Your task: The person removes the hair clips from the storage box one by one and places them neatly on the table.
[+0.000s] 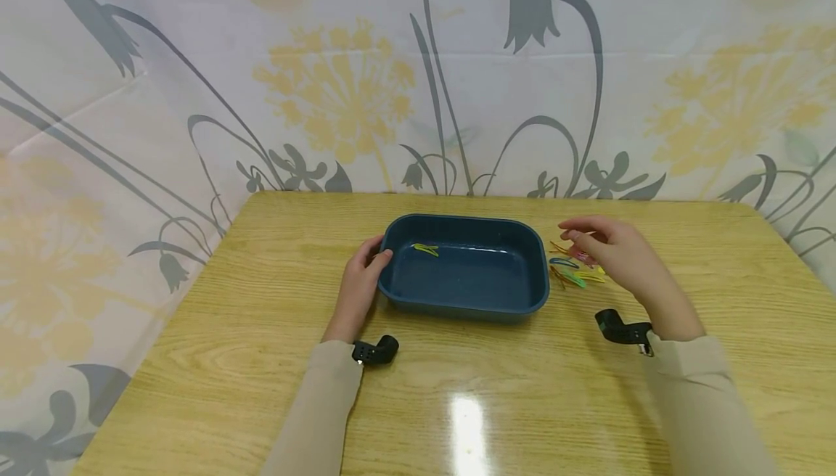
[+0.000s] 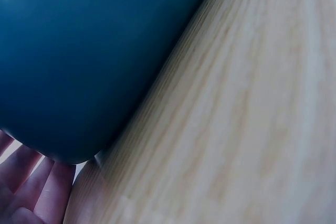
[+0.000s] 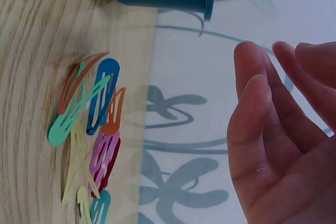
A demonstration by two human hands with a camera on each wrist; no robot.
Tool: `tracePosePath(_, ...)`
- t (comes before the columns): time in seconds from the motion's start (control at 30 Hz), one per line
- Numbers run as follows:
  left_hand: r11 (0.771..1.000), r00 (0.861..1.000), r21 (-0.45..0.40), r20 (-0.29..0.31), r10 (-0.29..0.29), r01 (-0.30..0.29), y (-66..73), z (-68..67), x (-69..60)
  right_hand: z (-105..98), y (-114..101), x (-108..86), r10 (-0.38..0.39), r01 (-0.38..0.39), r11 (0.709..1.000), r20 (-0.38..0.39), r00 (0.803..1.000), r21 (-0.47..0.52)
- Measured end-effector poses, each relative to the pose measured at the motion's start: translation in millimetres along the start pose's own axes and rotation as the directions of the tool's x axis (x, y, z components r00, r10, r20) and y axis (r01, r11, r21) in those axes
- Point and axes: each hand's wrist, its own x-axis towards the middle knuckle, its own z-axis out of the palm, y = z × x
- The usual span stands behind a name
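A dark blue rectangular plastic basin (image 1: 466, 280) stands on the table, with yellow-green hair clips (image 1: 427, 249) lying inside near its back left. My left hand (image 1: 357, 280) grips the basin's left end, thumb over the rim and fingers along the outer wall. To the right of the basin, my right hand (image 1: 617, 255) hovers above a loose pile of snap hair clips (image 1: 572, 278). Its fingers are loosely bent, and nothing shows between thumb and fingertips in the right wrist view. Among the piled clips are a blue clip (image 3: 108, 74), a mint green clip (image 3: 63, 127) and a pink clip (image 3: 104, 150).
The light wooden table (image 1: 261, 302) reaches back to a flower-printed curtain (image 1: 470, 99). Each wrist carries a small black camera, such as the right wrist camera (image 1: 620, 327). Glare (image 1: 467, 432) shines on the table's front part.
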Motion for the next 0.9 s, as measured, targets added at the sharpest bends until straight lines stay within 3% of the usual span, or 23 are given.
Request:
tracePosePath(0.27,1.000,1.000,-0.008,0.005,-0.012,0.012,0.2,-0.3,0.0,5.7,-6.5,1.9,0.051,-0.051,0.999,0.002,0.999,0.012)
tracePosePath(0.33,1.000,1.000,-0.006,0.004,-0.011,0.011,0.0,-0.2,0.2,5.9,-9.4,1.4,0.028,-0.028,1.000,0.013,1.000,-0.005)
tracePosePath(0.57,0.999,0.999,-0.007,0.034,-0.042,0.042,26.9,-1.1,-13.9,11.7,-18.6,2.4,-0.086,0.095,0.986,0.068,0.994,-0.137)
tracePosePath(0.7,0.999,0.998,-0.010,0.038,-0.040,0.040,23.8,-1.7,-11.9,16.3,-25.0,1.8,-0.100,0.116,0.981,0.108,0.989,-0.153)
tracePosePath(0.9,0.999,0.999,-0.016,0.032,-0.039,0.040,6.8,-2.0,-2.6,22.7,-34.2,0.9,-0.110,0.131,0.982,0.152,0.982,-0.138)
